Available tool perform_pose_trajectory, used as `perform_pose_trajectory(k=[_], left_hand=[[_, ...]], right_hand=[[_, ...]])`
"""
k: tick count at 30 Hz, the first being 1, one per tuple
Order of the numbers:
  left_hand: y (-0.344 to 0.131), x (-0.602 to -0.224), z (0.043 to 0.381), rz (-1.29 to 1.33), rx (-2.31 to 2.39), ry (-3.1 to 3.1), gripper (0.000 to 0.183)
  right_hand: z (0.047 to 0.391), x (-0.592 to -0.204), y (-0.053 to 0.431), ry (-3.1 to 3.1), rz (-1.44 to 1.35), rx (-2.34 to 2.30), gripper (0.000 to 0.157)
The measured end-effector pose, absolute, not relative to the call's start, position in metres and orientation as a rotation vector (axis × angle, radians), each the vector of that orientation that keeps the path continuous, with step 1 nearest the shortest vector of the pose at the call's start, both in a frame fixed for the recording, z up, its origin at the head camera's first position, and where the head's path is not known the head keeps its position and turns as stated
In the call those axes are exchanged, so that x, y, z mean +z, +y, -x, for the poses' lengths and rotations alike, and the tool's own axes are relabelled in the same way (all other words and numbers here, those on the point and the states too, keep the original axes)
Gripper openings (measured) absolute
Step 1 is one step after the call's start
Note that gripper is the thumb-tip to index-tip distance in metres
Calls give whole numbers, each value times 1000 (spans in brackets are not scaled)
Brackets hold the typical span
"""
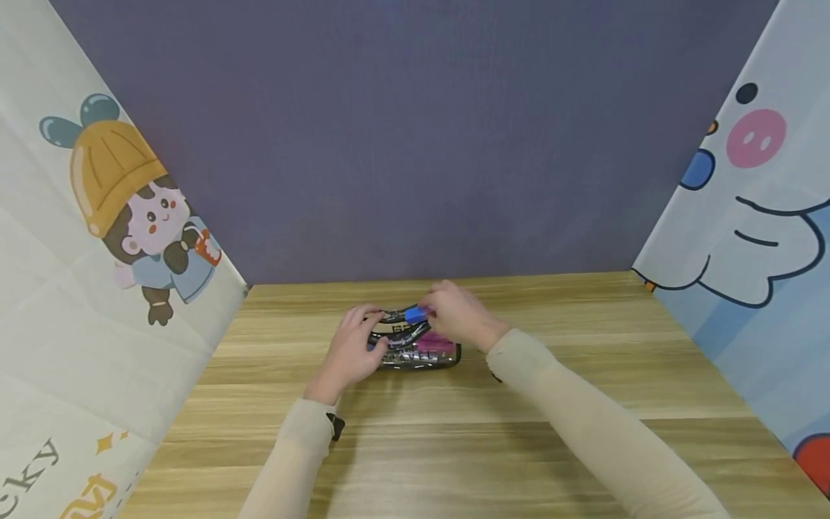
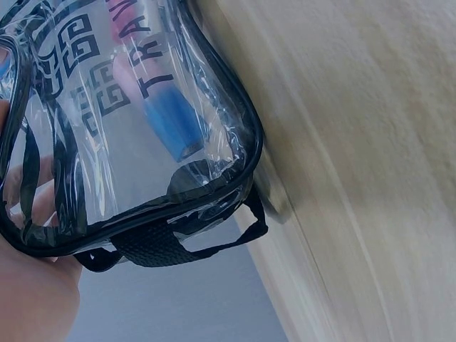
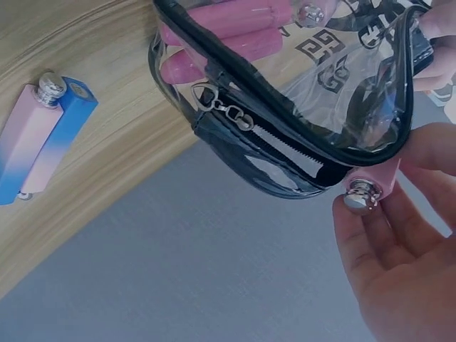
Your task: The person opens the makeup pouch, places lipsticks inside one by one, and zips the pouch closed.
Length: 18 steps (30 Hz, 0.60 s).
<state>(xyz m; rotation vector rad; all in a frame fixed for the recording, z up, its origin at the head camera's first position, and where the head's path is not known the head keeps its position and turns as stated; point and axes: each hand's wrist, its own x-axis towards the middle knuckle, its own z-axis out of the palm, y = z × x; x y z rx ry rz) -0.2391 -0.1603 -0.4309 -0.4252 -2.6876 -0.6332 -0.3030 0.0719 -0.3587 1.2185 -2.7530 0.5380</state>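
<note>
A clear plastic zip pouch [image 1: 424, 355] with black piping and dark lettering rests on the wooden table. My left hand [image 1: 350, 353] grips the pouch at its left end, thumb by the near rim, fingers at the far rim, and the mouth gapes. With the fingers of my right hand [image 1: 459, 315] I pinch a slim pink-and-blue bottle [image 3: 382, 177] with a silver tip, right at the pouch's mouth. Pink bottles [image 3: 231, 18] show through the plastic inside. The right wrist view shows the metal zipper pull [image 3: 214, 100] hanging at the opening.
Two more pink-and-blue bottles [image 3: 39, 142] lie side by side on the table, visible in the right wrist view; my right arm hides that spot in the head view. A dark grey wall [image 1: 441, 144] stands behind the table, with printed cloth [image 1: 65, 303] at the sides.
</note>
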Motion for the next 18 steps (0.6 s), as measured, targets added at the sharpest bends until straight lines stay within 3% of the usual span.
perform_pose_trajectory(k=[18], left_hand=[[-160, -429, 237, 414, -635, -2688, 53]], right_hand=[[302, -360, 63, -2755, -1247, 486, 25]])
